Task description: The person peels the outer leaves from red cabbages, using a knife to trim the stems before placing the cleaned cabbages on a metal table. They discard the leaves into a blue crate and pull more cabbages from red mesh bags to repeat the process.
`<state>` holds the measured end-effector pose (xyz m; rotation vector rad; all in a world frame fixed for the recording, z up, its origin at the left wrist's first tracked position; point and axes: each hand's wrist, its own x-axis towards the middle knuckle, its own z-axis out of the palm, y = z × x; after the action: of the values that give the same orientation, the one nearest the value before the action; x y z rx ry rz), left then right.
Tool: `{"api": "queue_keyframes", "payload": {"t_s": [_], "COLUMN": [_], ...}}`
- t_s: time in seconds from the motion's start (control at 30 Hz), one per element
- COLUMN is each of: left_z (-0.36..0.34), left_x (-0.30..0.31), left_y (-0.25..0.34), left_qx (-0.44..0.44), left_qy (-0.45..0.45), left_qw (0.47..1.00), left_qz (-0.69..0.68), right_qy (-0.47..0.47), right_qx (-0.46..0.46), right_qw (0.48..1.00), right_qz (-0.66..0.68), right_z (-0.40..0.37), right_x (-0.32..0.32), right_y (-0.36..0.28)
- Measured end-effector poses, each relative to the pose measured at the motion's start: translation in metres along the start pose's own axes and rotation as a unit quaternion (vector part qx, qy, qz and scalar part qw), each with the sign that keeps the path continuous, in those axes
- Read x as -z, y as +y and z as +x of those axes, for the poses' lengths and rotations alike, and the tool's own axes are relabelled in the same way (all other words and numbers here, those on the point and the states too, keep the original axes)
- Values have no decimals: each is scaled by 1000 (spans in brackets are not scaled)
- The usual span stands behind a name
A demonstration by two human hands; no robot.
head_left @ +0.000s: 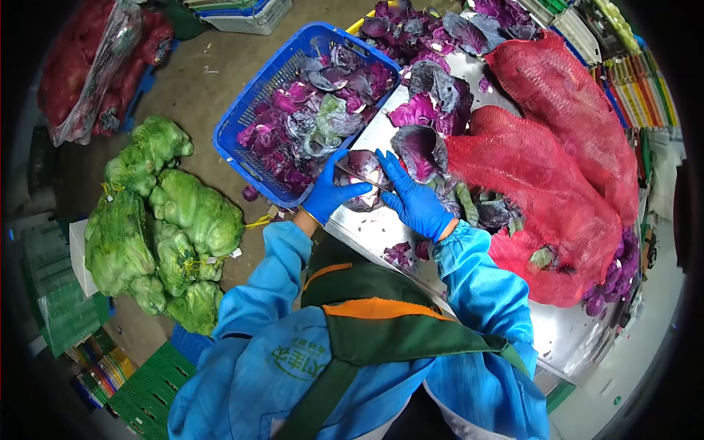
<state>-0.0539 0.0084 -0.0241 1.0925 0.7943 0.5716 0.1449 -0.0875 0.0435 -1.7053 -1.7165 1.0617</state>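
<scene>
A purple cabbage (364, 167) rests at the metal table's edge between my two blue-gloved hands. My left hand (330, 189) is closed against its left side, thumb pointing across the front. On the right side, my right hand (412, 199) holds what looks like a thin blade, which crosses the front of the cabbage; its handle is hidden in the glove. Left of the cabbage stands a blue basket (238, 111) filled with loose purple leaves. Dark outer leaves (420, 150) lie just right of my right fingertips.
Red mesh sacks (539, 176) cover the right part of the metal table (356, 224). More purple leaves (411, 33) are heaped at the far end. Bags of green vegetables (194, 209) lie on the floor at left, near a green crate (158, 392).
</scene>
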Motion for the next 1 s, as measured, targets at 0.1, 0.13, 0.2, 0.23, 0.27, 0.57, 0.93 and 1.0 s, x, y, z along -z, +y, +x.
{"api": "queue_keyframes", "payload": {"t_s": [0.1, 0.13, 0.2, 0.23, 0.27, 0.57, 0.93, 1.0], "left_z": [11, 15, 14, 14, 12, -15, -13, -13], "left_x": [6, 6, 6, 4, 3, -14, -45, -47], "left_y": [5, 5, 2, -1, -3, -15, -10, -10], "left_qx": [32, 41, 58, -10, -78, -66, 19, 39], "left_qy": [-4, -10, -13, -5, 3, 50, 169, 221], "left_qw": [999, 999, 998, 999, 993, 994, 976, 963], "left_qz": [-11, 0, -9, 41, 90, 69, -138, -151], "right_qy": [47, 45, 77, 107, 107, 343, 266, 277], "right_qx": [41, 39, 4, -27, -28, -106, 29, -9], "right_qw": [996, 995, 994, 991, 991, 934, 963, 960], "right_qz": [-67, -86, -79, -72, -72, -1, 36, 32], "right_z": [9, 11, 13, 15, 20, 69, -8, -6], "right_x": [-5, -3, -10, -12, -14, 19, -47, -53], "right_y": [14, 13, 2, -2, 3, 81, 3, 0]}}
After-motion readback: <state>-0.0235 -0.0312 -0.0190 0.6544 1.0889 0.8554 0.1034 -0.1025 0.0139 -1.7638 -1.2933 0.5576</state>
